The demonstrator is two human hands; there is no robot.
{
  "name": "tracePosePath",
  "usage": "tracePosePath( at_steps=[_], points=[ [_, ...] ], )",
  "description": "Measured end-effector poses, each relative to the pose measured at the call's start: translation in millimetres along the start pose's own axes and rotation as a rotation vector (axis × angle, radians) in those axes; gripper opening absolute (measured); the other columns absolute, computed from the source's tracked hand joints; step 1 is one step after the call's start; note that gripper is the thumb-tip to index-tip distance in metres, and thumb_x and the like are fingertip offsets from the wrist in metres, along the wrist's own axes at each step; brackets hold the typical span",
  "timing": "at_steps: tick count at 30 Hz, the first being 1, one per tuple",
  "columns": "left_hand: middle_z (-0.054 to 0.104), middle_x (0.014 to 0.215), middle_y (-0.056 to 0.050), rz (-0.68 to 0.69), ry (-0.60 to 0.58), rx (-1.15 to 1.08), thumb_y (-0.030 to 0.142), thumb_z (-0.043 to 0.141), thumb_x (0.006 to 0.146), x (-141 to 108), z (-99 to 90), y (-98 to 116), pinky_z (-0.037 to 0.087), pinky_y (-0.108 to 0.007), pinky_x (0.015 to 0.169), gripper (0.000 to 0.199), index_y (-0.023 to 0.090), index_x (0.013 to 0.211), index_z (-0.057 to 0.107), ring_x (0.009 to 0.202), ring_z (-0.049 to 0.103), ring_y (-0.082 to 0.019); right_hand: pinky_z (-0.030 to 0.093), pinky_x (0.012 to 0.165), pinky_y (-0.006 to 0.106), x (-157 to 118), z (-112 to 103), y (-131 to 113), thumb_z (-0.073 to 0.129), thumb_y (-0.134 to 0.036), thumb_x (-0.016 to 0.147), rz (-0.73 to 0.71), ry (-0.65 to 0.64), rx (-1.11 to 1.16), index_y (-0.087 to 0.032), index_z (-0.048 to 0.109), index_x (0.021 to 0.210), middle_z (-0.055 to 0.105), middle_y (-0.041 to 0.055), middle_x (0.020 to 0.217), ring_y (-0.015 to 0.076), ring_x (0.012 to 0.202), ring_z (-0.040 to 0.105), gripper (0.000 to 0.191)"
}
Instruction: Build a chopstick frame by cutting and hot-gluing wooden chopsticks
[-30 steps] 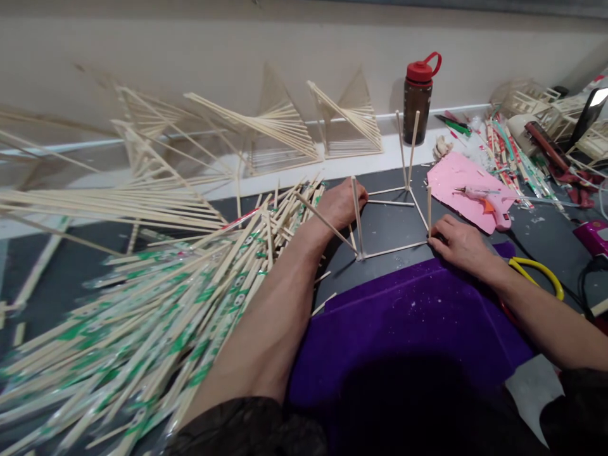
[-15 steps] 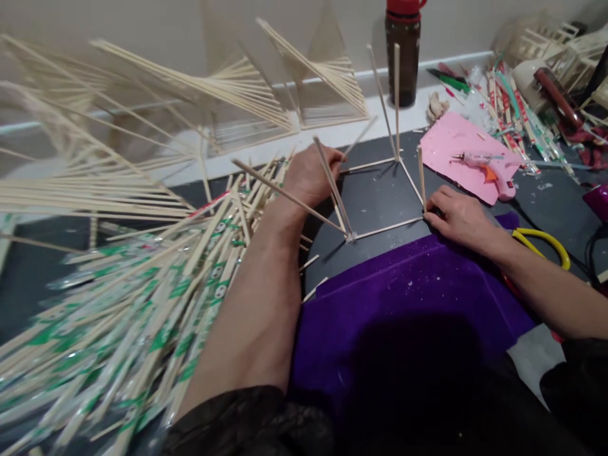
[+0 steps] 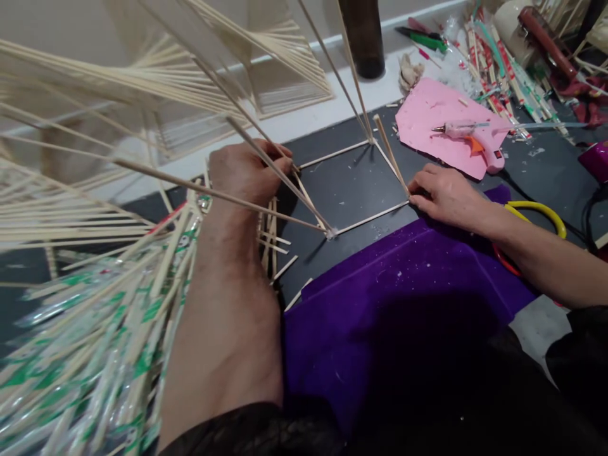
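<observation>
Dark sleeves (image 3: 237, 434) end above bare forearms (image 3: 228, 329).

No word, number or brand name can be read. The chopstick wrappers (image 3: 152, 308) well to the left of the pink sheet (image 3: 420, 117) bear green printing and small black-and-white marks, too small to make out. The red-printed wrappers (image 3: 506, 71) near the pink sheet's right side are too blurred to read.

We counted one left hand (image 3: 247, 174), one right hand (image 3: 449, 196), one four-sided stick frame (image 3: 372, 217), one glue gun (image 3: 463, 130), one pink sheet (image 3: 422, 126), one purple cloth (image 3: 370, 278) and one dark bottle (image 3: 363, 38), plus wrapped chopsticks (image 3: 116, 329) in numbers we could not tally.
</observation>
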State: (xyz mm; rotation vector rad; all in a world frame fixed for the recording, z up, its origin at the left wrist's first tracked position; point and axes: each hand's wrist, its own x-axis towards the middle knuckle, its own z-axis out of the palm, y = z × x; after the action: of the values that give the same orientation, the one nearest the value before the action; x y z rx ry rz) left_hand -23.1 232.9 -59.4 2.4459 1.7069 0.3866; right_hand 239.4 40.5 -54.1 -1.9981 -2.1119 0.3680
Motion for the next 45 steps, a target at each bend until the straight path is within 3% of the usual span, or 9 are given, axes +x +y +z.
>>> tracePosePath(
  at_steps=[5, 9, 12, 18, 22, 29, 34, 40, 45],
  points=[
    [0.077, 0.114, -0.002, -0.039, -0.025, -0.016, 0.03, 0.057, 0.092, -5, -6.8, 11, 0.046, -0.028, 0.097, 0.036, 0.013, 0.119, 0.074, 0.102, 0.066, -0.016, 0.044, 0.075, 0.031, -21, -24, -14, 0.056, -0.028, 0.095, -0.026, -0.026, -0.155, -0.016, 0.07, 0.108, 0.066, 0.0107, 0.106, 0.0205, 0.087, 0.062, 0.023],
    [0.076, 0.119, -0.004, -0.048, -0.083, 0.024, 0.029, 0.055, 0.094, -7, -15.0, 20, 0.043, -0.033, 0.103, 0.036, 0.014, 0.121, 0.072, 0.112, 0.065, -0.021, 0.039, 0.063, 0.028, -35, -51, -56, 0.053, -0.024, 0.096, -0.113, -0.157, -0.283, -0.017, 0.071, 0.106, 0.069, 0.0101, 0.1, 0.0184, 0.077, 0.062, 0.021],
    [0.076, 0.12, -0.004, -0.042, -0.1, -0.005, 0.028, 0.052, 0.093, -8, -17.3, 21, 0.044, -0.032, 0.101, 0.036, 0.017, 0.12, 0.073, 0.112, 0.066, -0.022, 0.037, 0.059, 0.028, -28, -55, -86, 0.048, -0.012, 0.096, -0.146, -0.271, -0.333, -0.016, 0.071, 0.105, 0.07, 0.0113, 0.098, 0.0173, 0.074, 0.063, 0.026],
    [0.077, 0.113, -0.003, -0.012, -0.091, -0.089, 0.028, 0.054, 0.089, -7, -8.9, 17, 0.046, -0.034, 0.094, 0.031, 0.022, 0.111, 0.075, 0.107, 0.066, -0.025, 0.039, 0.061, 0.03, 22, -22, -97, 0.042, -0.003, 0.091, -0.09, -0.231, -0.345, -0.014, 0.07, 0.111, 0.07, 0.0152, 0.105, 0.0209, 0.081, 0.067, 0.036],
    [0.078, 0.109, -0.004, 0.018, -0.065, -0.146, 0.026, 0.055, 0.089, -8, -5.2, 18, 0.046, -0.036, 0.093, 0.028, 0.02, 0.108, 0.075, 0.103, 0.066, -0.025, 0.042, 0.064, 0.031, 50, 1, -94, 0.034, -0.003, 0.093, -0.049, -0.118, -0.309, -0.014, 0.065, 0.123, 0.067, 0.0163, 0.116, 0.0218, 0.086, 0.066, 0.044],
    [0.078, 0.112, -0.009, 0.072, -0.103, -0.134, 0.023, 0.049, 0.094, -9, -3.5, 22, 0.047, -0.033, 0.088, 0.031, 0.019, 0.111, 0.075, 0.104, 0.068, -0.024, 0.044, 0.086, 0.037, 97, 28, -87, 0.036, -0.012, 0.099, -0.176, 0.07, -0.314, -0.011, 0.067, 0.122, 0.065, 0.0195, 0.128, 0.0299, 0.112, 0.059, 0.039],
    [0.077, 0.114, -0.011, 0.129, -0.05, -0.108, 0.025, 0.048, 0.097, -8, -0.2, 22, 0.047, -0.034, 0.089, 0.031, 0.018, 0.111, 0.075, 0.109, 0.068, -0.026, 0.04, 0.086, 0.04, 127, 37, -88, 0.041, -0.02, 0.102, -0.176, 0.155, -0.352, -0.011, 0.063, 0.136, 0.064, 0.0209, 0.136, 0.0329, 0.116, 0.057, 0.041],
    [0.076, 0.116, -0.011, 0.147, -0.083, -0.107, 0.025, 0.049, 0.098, -8, 0.2, 24, 0.048, -0.035, 0.088, 0.031, 0.017, 0.115, 0.074, 0.11, 0.067, -0.027, 0.037, 0.077, 0.039, 145, 41, -83, 0.041, -0.027, 0.104, -0.096, 0.069, -0.347, -0.013, 0.072, 0.124, 0.068, 0.0202, 0.129, 0.0305, 0.107, 0.062, 0.039],
    [0.077, 0.115, -0.009, 0.14, -0.086, -0.09, 0.022, 0.048, 0.097, -9, -0.7, 27, 0.048, -0.035, 0.086, 0.03, 0.021, 0.112, 0.074, 0.108, 0.067, -0.025, 0.041, 0.075, 0.036, 160, 44, -72, 0.054, -0.032, 0.097, -0.034, 0.067, -0.203, -0.017, 0.078, 0.119, 0.072, 0.0153, 0.125, 0.0275, 0.105, 0.065, 0.036]
  ],
)
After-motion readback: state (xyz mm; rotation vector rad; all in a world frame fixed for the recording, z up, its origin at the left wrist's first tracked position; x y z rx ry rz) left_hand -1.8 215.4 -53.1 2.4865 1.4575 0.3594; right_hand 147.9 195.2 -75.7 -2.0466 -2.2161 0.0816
